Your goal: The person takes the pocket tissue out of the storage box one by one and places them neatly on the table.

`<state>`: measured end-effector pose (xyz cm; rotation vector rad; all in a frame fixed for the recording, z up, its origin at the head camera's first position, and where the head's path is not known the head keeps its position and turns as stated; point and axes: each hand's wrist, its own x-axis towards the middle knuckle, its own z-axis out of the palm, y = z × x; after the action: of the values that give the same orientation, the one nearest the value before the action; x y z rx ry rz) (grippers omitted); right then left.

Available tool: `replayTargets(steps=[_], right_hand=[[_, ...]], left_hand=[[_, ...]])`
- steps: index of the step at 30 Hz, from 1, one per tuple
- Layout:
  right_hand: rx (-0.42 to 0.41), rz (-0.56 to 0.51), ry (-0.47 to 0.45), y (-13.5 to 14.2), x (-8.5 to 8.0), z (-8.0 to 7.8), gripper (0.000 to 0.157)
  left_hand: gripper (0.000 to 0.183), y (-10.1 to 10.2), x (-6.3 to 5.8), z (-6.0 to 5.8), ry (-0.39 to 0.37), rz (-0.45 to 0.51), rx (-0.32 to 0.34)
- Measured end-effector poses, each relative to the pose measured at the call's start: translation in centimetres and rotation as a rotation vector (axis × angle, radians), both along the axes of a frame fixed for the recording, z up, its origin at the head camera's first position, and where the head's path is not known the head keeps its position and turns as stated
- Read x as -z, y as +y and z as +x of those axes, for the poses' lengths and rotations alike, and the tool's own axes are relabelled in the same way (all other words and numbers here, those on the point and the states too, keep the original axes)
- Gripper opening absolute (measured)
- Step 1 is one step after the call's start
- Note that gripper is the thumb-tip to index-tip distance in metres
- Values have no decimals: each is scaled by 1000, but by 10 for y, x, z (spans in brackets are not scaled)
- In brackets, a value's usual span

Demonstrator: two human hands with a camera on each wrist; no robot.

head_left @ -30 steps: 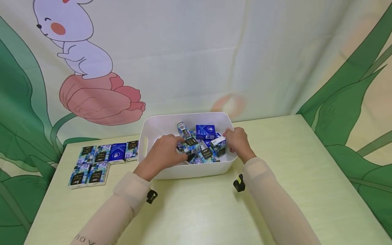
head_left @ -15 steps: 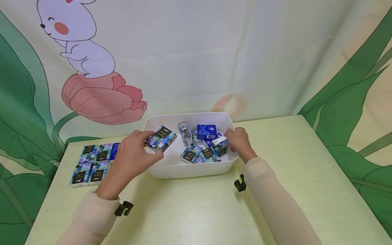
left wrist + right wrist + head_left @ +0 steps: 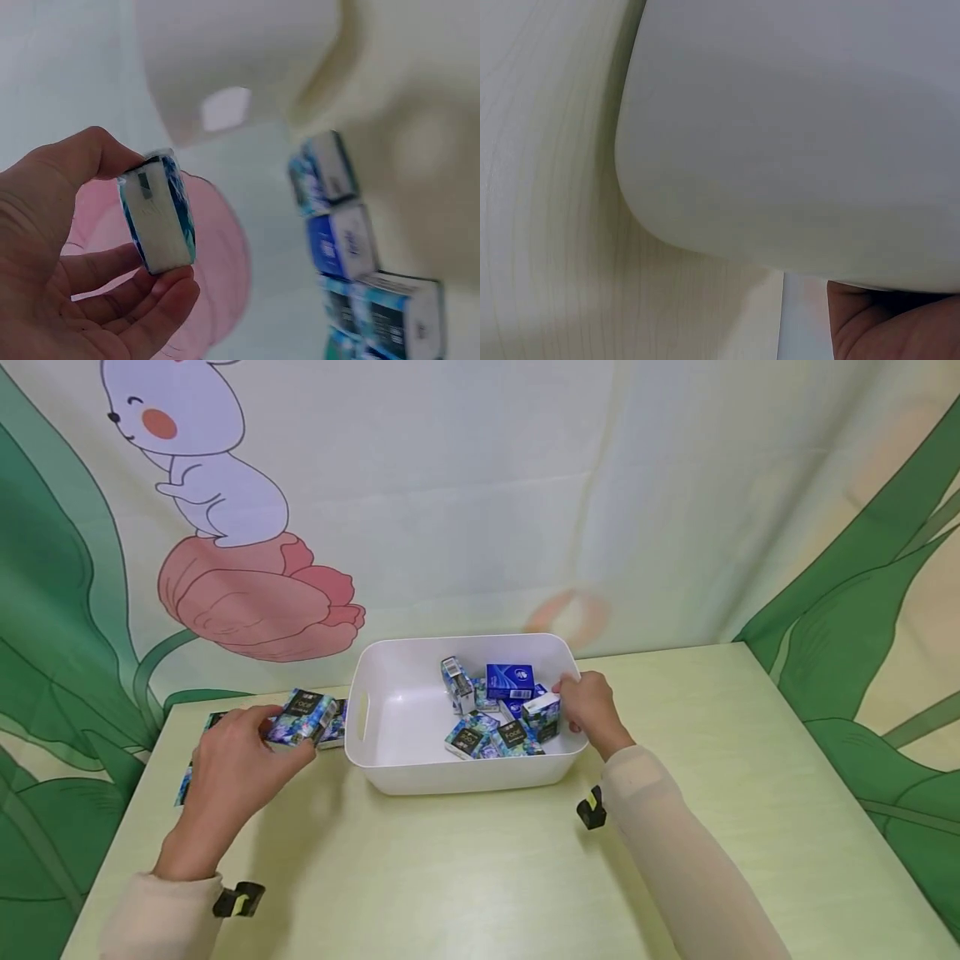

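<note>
My left hand (image 3: 236,768) pinches a flower-patterned tissue pack (image 3: 302,717) between thumb and fingers, left of the white plastic bin (image 3: 465,778). In the left wrist view its pale end face shows. Below it, packs lie in a close group on the table; the left wrist view shows a blue pack (image 3: 341,241) among flowered ones, while in the head view the hand hides most. My right hand (image 3: 596,714) grips the bin's right end, fingers curled at its handle. Inside, several flowered packs (image 3: 516,737) and a blue pack (image 3: 510,682) are heaped toward the right.
The pale wooden table (image 3: 465,877) reaches back to a printed curtain (image 3: 465,510) with a rabbit, a flower and leaves. The bin stands close to this curtain. A black wrist mount (image 3: 238,900) sticks out from the left sleeve, another (image 3: 592,808) from the right.
My left hand has lifted a flowered tissue pack out of the bin and carried it left, over the packs on the table. My right hand has kept its place at the bin.
</note>
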<state>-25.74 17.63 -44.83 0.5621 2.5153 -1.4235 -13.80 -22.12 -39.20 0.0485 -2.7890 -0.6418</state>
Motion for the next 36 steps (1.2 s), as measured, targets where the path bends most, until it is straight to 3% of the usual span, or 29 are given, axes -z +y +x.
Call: replayTargets(steps=[7,12,16,20,28,31,36], right_hand=[[9,6,2,0,0,-1,33],[4,-3,8,0,0,-2,33],[0,-3,18,0,-1,-1,32],[-2,-2,24,1,-2,1,33],[-6,-2,22,0,-2,2,33],[-11,4,18,-1,-3,2,32],[-2,-2,6,-1,-2,2,32]], left_hand=[[63,-27,43,8,-44,-63,-45],[66,-35,70,13,-95,-115,-81],[69,-34,84,14,-113,-131,-101],[66,-31,90,12,-110,-151,-102],[54,-23,88,9,-73,-168,-88],[49,-13,76,7,25,-119,-54],[39,17,43,-4,167,-26,23]])
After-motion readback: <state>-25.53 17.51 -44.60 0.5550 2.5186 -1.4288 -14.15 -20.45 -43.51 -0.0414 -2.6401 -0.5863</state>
